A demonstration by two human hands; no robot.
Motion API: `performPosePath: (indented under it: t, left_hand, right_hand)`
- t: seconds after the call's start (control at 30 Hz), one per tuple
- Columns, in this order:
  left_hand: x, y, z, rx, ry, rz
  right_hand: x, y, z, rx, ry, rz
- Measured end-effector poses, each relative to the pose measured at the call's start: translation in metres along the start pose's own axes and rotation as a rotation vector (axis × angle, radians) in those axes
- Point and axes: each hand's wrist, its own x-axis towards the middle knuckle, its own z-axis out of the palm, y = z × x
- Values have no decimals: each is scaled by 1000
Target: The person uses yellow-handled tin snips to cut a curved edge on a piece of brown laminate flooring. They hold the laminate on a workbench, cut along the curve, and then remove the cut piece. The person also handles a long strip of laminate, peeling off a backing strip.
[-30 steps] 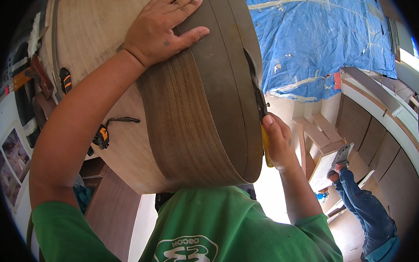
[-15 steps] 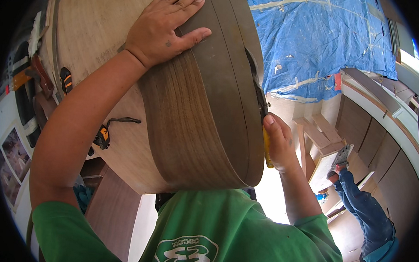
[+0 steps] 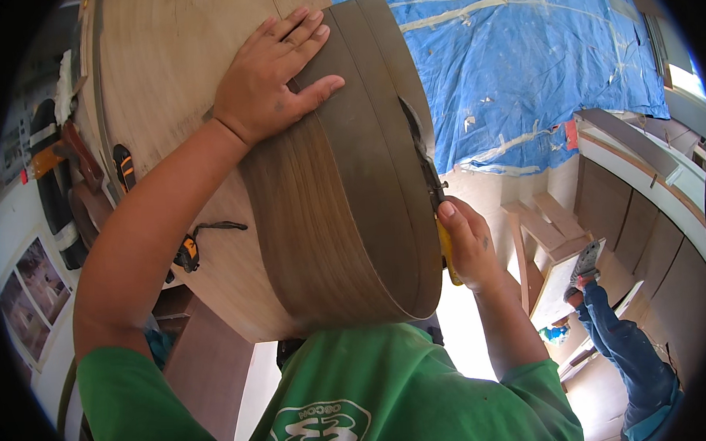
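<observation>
Far End of the Sheet Comes Into View, Same Hold

Closest in, the near end of the brown sheet curls up by the green shirt. Its wood-grain side shows on the left of the curl, and the plain side has two long, thin lines. The right hand is wrapped around the yellow handles of the snips, and the blades lie along the sheet's right edge. I cannot tell how wide the blades are. Farther up, the left hand lies flat on the sheet, fingers spread, gripping nothing.

Half a second ago, the sheet's far end was cut off at the top; now it shows. The whole view has shifted, so the head likely moved. Both hands keep the same jobs. I think the work is at the same step, with the sheet held steady, but I cannot see any new cut.

The sheet rests on the wooden bench, where a tape measure lies left of it. Way off are a blue cover and another person in blue.
</observation>
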Motion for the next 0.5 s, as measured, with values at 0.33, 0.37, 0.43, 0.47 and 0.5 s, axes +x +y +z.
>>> performPosePath:
  t: [0.33, 0.37, 0.43, 0.47, 0.5]
  left_hand:
    - [2, 1, -2, 51, 5, -7]
    - [2, 1, -2, 52, 3, -9]
    - [2, 1, -2, 53, 2, -13]
    - [2, 2, -2, 52, 4, -15]
    - [2, 2, -2, 51, 5, -17]
  right_hand:
    - [4, 8, 1, -37, 14, -28]
    - [3, 7, 2, -52, 18, -37]
    - [3, 6, 2, -51, 22, -35]
    - [3, 5, 3, -36, 23, -24]
    - [3, 5, 3, -21, 23, -13]
